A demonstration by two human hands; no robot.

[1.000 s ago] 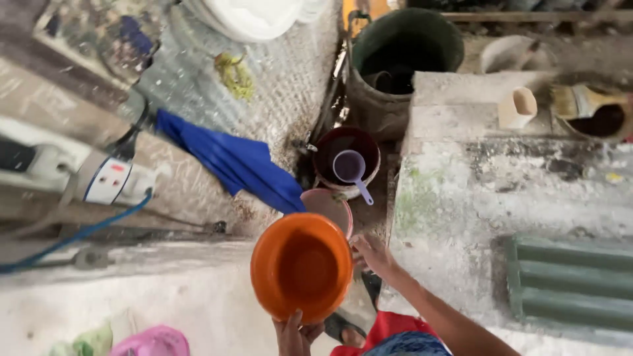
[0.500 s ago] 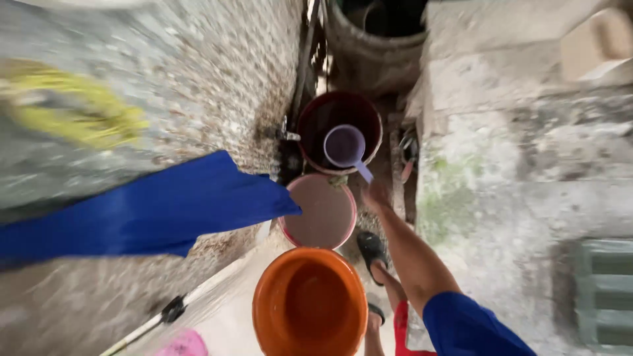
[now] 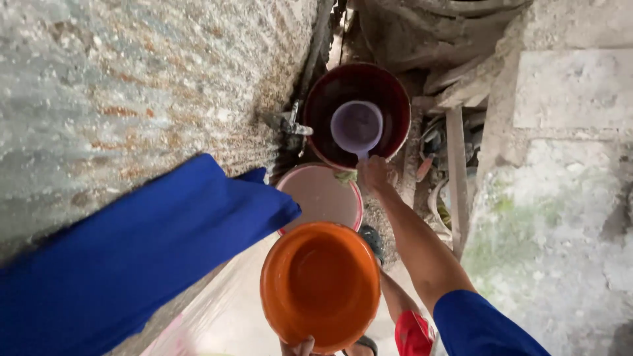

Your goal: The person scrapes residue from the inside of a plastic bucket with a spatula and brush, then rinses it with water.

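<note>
Right now your right hand (image 3: 374,175) is closed around the handle of the lilac plastic dipper (image 3: 357,126), which sits inside the dark red bucket (image 3: 394,105) at the far end of the narrow gap, beside a small metal tap (image 3: 290,125) on the rough wall to the left. This looks like the scooping step: the dipper's bowl faces up, and whether it holds water is hard to tell. Your left hand (image 3: 298,347) shows only as fingertips at the near rim of the orange basin (image 3: 320,283), gripping it from below; the basin looks empty. Between the two sits a pink bucket (image 3: 323,196), its contents unclear. Lifting the dipper level and keeping the basin steady beneath it would matter most. A blue cloth (image 3: 132,257) hangs over the wall on the left, and a mossy concrete ledge (image 3: 560,231) rises on the right.
</note>
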